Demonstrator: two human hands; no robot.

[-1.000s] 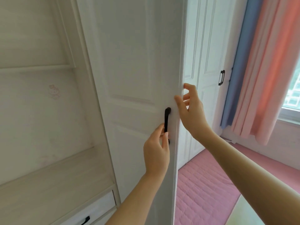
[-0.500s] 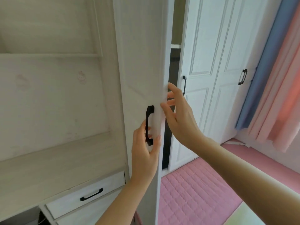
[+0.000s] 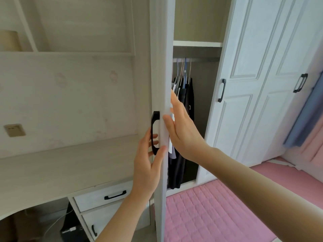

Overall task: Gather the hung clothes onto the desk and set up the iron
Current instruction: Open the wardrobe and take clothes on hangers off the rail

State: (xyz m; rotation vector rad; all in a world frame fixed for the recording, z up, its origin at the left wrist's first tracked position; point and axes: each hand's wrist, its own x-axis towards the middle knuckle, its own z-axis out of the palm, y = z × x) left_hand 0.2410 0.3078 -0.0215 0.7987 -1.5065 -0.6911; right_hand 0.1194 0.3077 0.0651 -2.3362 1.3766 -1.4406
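Standing edge-on at twelve o'clock, a white door (image 3: 160,67) cuts the view in two and blocks part of the wardrobe opening behind it. At one o'clock, in that opening, the clothes (image 3: 190,95), mostly dark with some white, hang on hangers (image 3: 183,69) from a rail (image 3: 201,59) under a shelf (image 3: 197,44). The door's edge and the right hand hide their left part. At three o'clock two shut doors (image 3: 244,102) stand beside a blue curtain (image 3: 304,123). At five o'clock lies a pink quilted mat (image 3: 209,215). At nine o'clock the pale wooden surface (image 3: 61,165) runs under open shelving, with a socket (image 3: 14,130) on the wall above it and drawers (image 3: 103,196) below at seven o'clock.

The left hand (image 3: 148,165) reaches up from six o'clock. Its fingers are hooked behind the black handle (image 3: 154,132), grasping it, and the thumb lies along the door's edge. The right hand (image 3: 181,131) comes in from four o'clock with the forearm stretched out. Its fingers are straight and released, the palm is flat against the door's inner side and the thumb is on the door's edge, just in front of the clothes.
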